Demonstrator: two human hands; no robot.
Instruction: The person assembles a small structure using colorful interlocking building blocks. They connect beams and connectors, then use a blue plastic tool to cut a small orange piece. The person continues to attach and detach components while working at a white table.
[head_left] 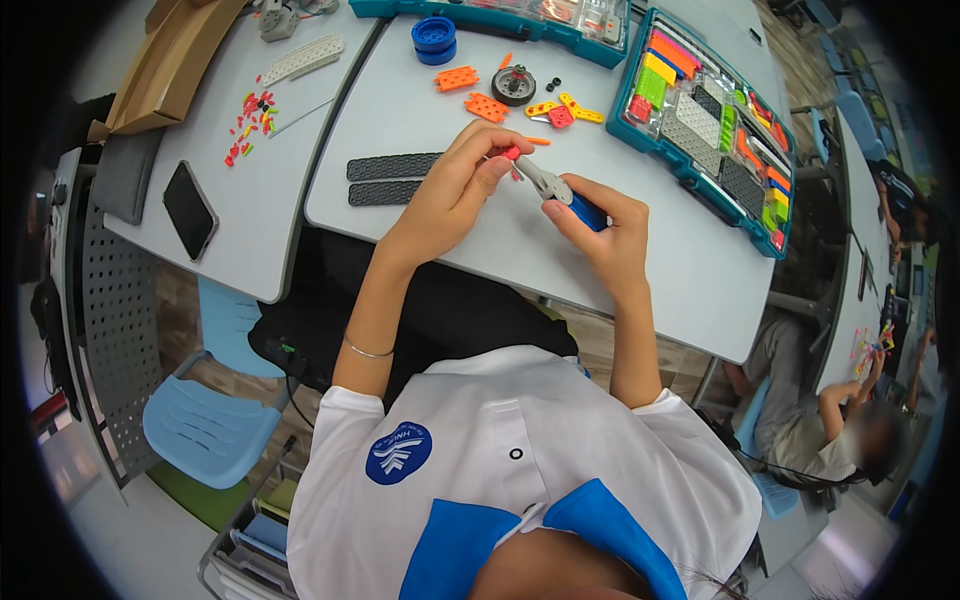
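Observation:
Above the white table, my right hand (612,225) is closed around a plier-like tool (545,182) with grey jaws and blue handles. The tool's tip meets a small red plastic piece (512,153), pinched in the fingers of my left hand (450,190). Part of that piece is hidden by the fingertips. Two dark grey perforated beams (385,180) lie side by side left of my left hand. Beyond my hands are orange perforated plates (486,107), a black wheel (513,85), a yellow and red linkage (562,113) and blue wheel rims (433,40).
A teal case (690,180) of coloured building parts stands at the right, another teal case (590,45) at the back. On the left table are a phone (190,210), scattered small pegs (250,125) and a cardboard box (165,70). Another person (830,420) sits far right.

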